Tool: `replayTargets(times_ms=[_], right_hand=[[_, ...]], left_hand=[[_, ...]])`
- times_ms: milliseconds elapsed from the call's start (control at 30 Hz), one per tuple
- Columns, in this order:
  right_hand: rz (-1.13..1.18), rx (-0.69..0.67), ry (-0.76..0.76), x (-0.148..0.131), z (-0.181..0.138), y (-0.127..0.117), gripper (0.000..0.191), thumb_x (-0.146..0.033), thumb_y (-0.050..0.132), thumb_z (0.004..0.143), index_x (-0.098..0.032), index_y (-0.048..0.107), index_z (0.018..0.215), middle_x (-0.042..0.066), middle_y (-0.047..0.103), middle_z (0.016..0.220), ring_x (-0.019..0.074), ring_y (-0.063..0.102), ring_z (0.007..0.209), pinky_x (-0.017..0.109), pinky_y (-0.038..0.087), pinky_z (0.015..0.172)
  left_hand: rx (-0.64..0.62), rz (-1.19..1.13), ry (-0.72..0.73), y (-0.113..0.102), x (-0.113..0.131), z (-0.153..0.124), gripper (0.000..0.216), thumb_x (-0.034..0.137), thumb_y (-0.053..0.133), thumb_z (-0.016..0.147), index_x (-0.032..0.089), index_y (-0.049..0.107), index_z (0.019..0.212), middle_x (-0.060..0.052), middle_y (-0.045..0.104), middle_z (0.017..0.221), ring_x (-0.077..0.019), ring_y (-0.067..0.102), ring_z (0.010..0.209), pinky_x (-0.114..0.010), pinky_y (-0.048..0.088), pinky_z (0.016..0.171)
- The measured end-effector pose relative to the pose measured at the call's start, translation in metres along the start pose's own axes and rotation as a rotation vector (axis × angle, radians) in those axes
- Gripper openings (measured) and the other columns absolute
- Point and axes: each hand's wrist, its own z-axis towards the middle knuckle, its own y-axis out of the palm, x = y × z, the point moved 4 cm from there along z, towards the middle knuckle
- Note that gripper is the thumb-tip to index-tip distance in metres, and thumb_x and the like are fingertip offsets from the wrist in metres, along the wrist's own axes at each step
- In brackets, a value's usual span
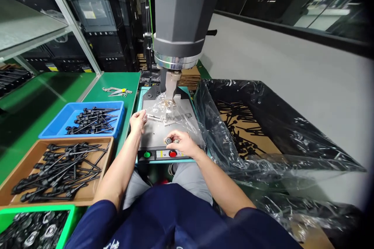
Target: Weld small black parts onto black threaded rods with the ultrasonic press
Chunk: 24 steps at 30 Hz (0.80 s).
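Note:
My right hand (184,142) is over the front of the grey metal machine plate (147,139), with a small dark knob-like part (168,140) pinched at the fingertips. My left hand (138,121) is at the plate's left edge, its fingers curled together. Whatever those fingers may hold is too small to make out. Between and beyond both hands, a fixture (169,103) partly covered by clear plastic film lies on the plate. Straight above it comes down the metal tool head (172,83) of the press-like machine (179,11).
Left stand a blue tray (87,104) and a brown tray (106,151) of black rod-like parts, plus a green bin (71,218) of black pieces. Pliers-like tools (118,92) lie behind. A plastic-lined box (263,93) stands right. Green (147,155) and red (173,154) buttons face me.

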Motion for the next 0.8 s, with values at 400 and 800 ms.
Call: replayTargets(times_ms=[400,800], right_hand=[[0.629,0.292,0.117,0.005,0.025,0.018,0.040,-0.043,0.085,0.068,-0.021,0.060,0.091,0.002,0.070,0.079,0.0143,0.066,0.071,0.021,0.051,0.054],[0.566,0.170,0.298,0.021,0.023,0.037,0.045,-0.046,0.080,0.073,-0.020,0.064,0.106,0.008,0.072,0.095,0.0184,0.068,0.085,0.028,0.056,0.068]], left_hand=[[-0.630,0.353,-0.125,-0.055,-0.021,-0.139,0.027,0.028,0.082,0.067,0.017,0.074,0.090,-0.009,0.072,0.084,-0.0206,0.067,0.070,-0.033,0.056,0.067],[-0.332,0.071,-0.194,-0.090,-0.024,-0.138,0.043,0.033,0.090,0.057,0.012,0.069,0.088,-0.012,0.073,0.084,-0.0197,0.071,0.070,-0.029,0.058,0.065]])
